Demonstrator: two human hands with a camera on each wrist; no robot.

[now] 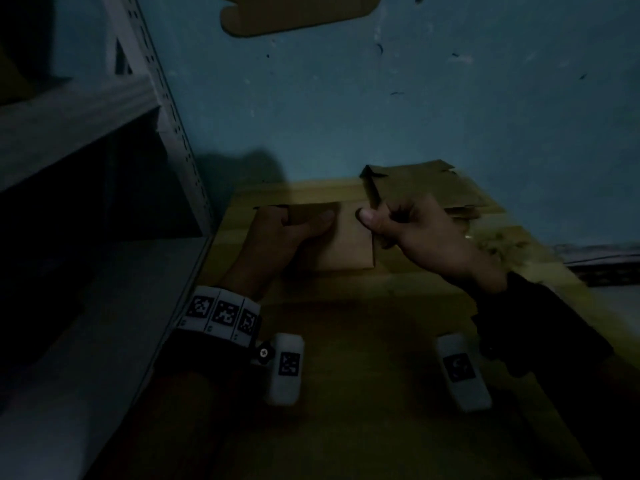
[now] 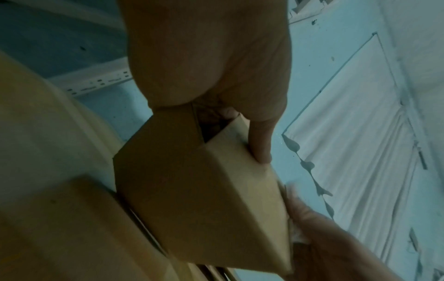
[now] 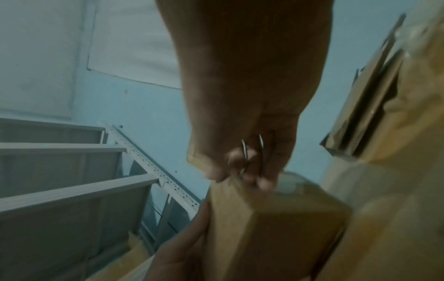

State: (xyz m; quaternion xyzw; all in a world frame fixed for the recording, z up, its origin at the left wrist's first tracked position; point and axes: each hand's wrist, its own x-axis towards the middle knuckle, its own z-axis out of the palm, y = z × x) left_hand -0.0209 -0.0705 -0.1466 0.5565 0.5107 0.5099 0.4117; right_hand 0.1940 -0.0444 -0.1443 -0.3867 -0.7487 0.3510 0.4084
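A small brown cardboard box (image 1: 346, 244) is held between both hands above a large yellowish carton (image 1: 363, 323). My left hand (image 1: 277, 233) grips its left end, thumb lying across the top flap. My right hand (image 1: 415, 230) pinches its right end, thumb on top and fingers curled beside a raised side flap. In the left wrist view the small box (image 2: 204, 190) shows an open gap at the top by the left fingers (image 2: 261, 144). The right wrist view shows the small box (image 3: 276, 218) below the right fingers (image 3: 252, 171), which wear rings.
A grey metal shelving rack (image 1: 166, 116) stands at the left. Flattened cardboard pieces (image 1: 450, 188) lie stacked at the back right of the carton. A cardboard cutout (image 1: 294, 12) hangs on the blue wall (image 1: 381, 98). The scene is dim.
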